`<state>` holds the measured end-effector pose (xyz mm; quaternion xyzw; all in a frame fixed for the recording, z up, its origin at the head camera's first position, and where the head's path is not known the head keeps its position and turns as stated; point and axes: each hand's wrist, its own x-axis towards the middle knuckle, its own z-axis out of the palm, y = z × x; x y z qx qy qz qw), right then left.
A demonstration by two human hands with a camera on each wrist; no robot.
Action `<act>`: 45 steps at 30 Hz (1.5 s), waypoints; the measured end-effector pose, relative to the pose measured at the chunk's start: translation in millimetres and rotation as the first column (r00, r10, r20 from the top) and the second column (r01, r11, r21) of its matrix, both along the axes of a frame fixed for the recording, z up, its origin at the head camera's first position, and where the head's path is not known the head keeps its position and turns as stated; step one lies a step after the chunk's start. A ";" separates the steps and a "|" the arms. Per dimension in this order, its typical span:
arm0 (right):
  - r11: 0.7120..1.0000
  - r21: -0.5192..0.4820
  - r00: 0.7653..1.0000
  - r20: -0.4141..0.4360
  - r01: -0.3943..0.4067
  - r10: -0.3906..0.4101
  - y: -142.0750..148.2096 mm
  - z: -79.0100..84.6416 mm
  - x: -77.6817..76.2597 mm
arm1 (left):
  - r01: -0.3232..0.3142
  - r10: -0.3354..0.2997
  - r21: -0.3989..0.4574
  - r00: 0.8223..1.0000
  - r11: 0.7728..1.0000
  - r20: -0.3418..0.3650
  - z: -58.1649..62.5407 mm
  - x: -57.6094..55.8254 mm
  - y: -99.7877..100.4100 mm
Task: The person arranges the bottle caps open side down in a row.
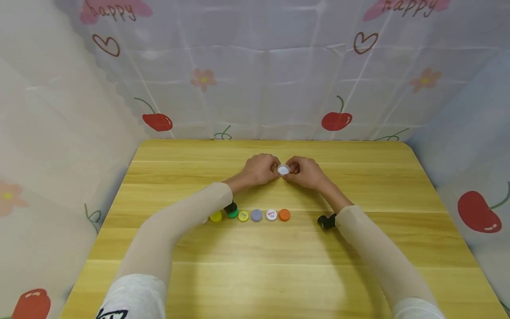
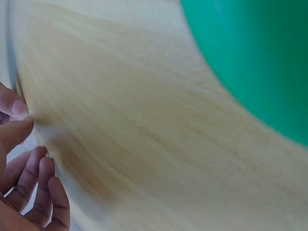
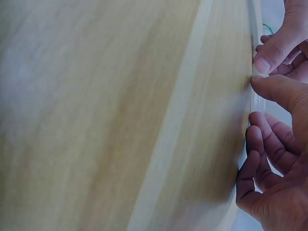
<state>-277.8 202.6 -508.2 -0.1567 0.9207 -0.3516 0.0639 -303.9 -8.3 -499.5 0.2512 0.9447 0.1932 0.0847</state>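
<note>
Both hands meet toward the back of the table around a small round white bottle cap (image 1: 283, 170), its pale inside facing up. My left hand (image 1: 260, 169) pinches its left edge between thumb and fingers. At the opposite edge my right hand (image 1: 304, 172) grips it the same way, fingers curled. From the right wrist, the cap's ribbed side (image 3: 258, 102) shows between thumb and fingertips, low at the table surface. In the left wrist view the fingers of the left hand (image 2: 29, 187) mostly hide it.
Nearer the body lies a row of caps: yellow (image 1: 216, 216), green (image 1: 233, 214), printed yellow (image 1: 243, 215), purple (image 1: 256, 215), printed white (image 1: 272, 215) and orange (image 1: 284, 215). A pale one is partly behind the left sleeve (image 1: 195, 212). Patterned sheets (image 1: 259, 93) surround the wooden table (image 1: 255, 274).
</note>
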 end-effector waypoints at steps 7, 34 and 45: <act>1.000 -0.010 1.000 -0.009 0.008 -0.008 -0.6 -2.5 -0.1 | 0.051 -0.051 -0.005 0.999 0.999 0.001 1.4 -2.4 -5.3; 0.972 -0.100 0.943 -0.283 -0.212 0.177 -0.7 11.4 65.8 | 0.260 -0.197 0.252 0.948 0.932 -0.249 5.7 65.7 -50.4; 0.951 -0.168 0.906 -0.384 -0.258 0.178 -3.2 17.7 99.5 | 0.311 -0.207 0.431 0.940 0.847 -0.272 13.7 101.2 -57.8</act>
